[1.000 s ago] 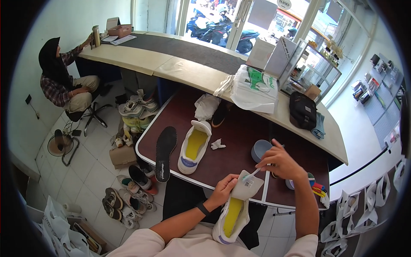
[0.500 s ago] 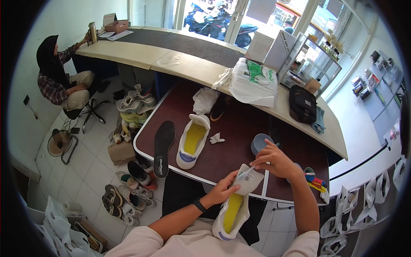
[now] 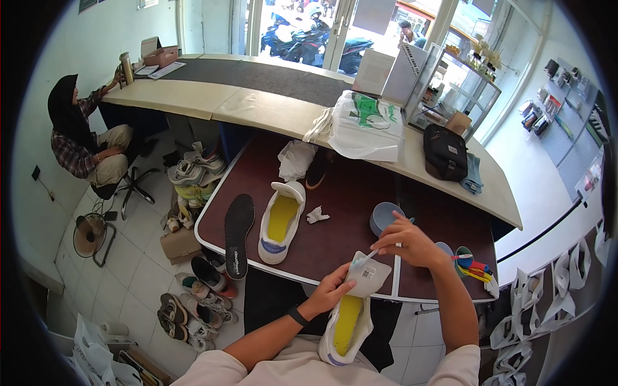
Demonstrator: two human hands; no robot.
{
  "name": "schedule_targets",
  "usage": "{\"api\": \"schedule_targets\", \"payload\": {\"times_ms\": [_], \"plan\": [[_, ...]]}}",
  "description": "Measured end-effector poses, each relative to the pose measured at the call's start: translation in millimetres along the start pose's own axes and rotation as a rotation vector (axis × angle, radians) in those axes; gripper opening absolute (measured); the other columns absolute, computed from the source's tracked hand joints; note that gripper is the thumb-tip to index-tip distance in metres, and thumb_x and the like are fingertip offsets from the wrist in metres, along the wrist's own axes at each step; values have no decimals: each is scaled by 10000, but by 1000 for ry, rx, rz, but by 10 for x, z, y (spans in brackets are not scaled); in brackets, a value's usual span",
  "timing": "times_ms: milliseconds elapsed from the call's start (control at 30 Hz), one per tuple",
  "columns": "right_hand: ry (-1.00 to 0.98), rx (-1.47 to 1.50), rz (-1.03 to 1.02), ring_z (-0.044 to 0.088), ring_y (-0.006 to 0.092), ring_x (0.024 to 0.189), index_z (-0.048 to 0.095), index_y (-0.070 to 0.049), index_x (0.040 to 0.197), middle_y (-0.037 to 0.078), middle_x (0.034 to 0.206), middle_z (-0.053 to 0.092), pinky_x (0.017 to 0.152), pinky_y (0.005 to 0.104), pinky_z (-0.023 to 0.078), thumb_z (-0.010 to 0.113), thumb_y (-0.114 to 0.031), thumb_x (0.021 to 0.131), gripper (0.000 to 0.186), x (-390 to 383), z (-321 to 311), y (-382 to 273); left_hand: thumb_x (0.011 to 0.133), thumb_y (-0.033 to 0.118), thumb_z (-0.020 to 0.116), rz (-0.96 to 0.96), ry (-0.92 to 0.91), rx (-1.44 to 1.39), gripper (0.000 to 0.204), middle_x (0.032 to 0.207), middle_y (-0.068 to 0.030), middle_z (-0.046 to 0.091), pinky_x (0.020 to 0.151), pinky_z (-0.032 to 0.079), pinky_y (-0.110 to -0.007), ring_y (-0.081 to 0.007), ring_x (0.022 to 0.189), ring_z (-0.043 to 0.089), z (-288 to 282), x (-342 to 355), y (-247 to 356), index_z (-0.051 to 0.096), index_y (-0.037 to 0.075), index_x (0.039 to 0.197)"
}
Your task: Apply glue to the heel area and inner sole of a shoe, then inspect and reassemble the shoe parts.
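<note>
A white sneaker (image 3: 326, 344) with a yellow inside rests in my lap, toe side hidden under its tongue. My left hand (image 3: 329, 289) grips the sneaker's raised pale tongue (image 3: 370, 273), which has a printed square code. Between the fingers of my right hand (image 3: 412, 244) is a slim pale brush (image 3: 369, 255), its tip at the tongue's upper edge; the tip is too small to make out clearly. On the dark red table stands the matching white sneaker (image 3: 281, 222), tongue up. To its left lies a black insole (image 3: 239, 235).
A blue-grey cup (image 3: 385, 219) stands beyond my right hand. Further right, a container (image 3: 463, 257) sits by colourful-handled tools (image 3: 476, 269). Crumpled paper (image 3: 317, 215) lies mid-table. A raised counter (image 3: 257, 106) bears a plastic bag (image 3: 368, 128) and black bag (image 3: 445, 153). A person (image 3: 80, 138) sits far left.
The view has shifted slightly, so the table items appear a little left and lower. My right hand has moved the brush slightly across the tongue; my left hand keeps its grip.
</note>
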State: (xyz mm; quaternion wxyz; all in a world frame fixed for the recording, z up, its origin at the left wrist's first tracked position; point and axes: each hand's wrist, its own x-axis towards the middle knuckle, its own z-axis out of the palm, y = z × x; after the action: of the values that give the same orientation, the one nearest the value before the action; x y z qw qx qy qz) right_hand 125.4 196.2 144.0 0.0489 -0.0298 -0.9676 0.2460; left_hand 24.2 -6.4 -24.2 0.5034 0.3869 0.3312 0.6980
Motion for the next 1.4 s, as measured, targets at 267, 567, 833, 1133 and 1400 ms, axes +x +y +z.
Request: {"api": "schedule_targets", "payload": {"times_ms": [267,567,833,1133,1400], "plan": [[29,-68,-83,620,219,873,750,-144,955,43,816,641,1162,535,190,704,-128,808,155,-23,35,-67,993,132,514,18,8,18,485,1222,-62,554,936,430,-246,-98,1086,536,-22,-8,-28,353,0,1431],[4,-96,-56,605,214,901,753,-149,958,43,824,635,1156,522,201,698,-143,818,151,-66,63,-74,995,112,507,45,2,3,482,1247,-57,552,943,430,-248,-94,1103,530,-34,-7,-66,354,-1,1437],[176,-23,48,599,229,881,751,-142,978,44,829,642,1140,515,229,696,-152,827,161,-112,139,-24,997,148,516,58,21,10,499,1248,-73,562,935,434,-249,-104,1082,542,-13,-9,-56,356,-6,1444],[250,112,152,590,215,807,736,-85,1001,67,818,638,952,404,402,695,-106,829,178,-292,241,-72,987,124,526,61,35,105,461,1204,-75,592,923,437,-251,-105,1074,542,3,-4,-16,405,-7,1412],[369,252,264,567,174,739,716,-40,1016,73,818,626,653,289,434,676,-77,851,174,-718,399,-140,968,66,537,100,57,212,410,1165,-71,611,900,433,-236,-90,1031,542,20,-29,59,464,-25,1361]]}}
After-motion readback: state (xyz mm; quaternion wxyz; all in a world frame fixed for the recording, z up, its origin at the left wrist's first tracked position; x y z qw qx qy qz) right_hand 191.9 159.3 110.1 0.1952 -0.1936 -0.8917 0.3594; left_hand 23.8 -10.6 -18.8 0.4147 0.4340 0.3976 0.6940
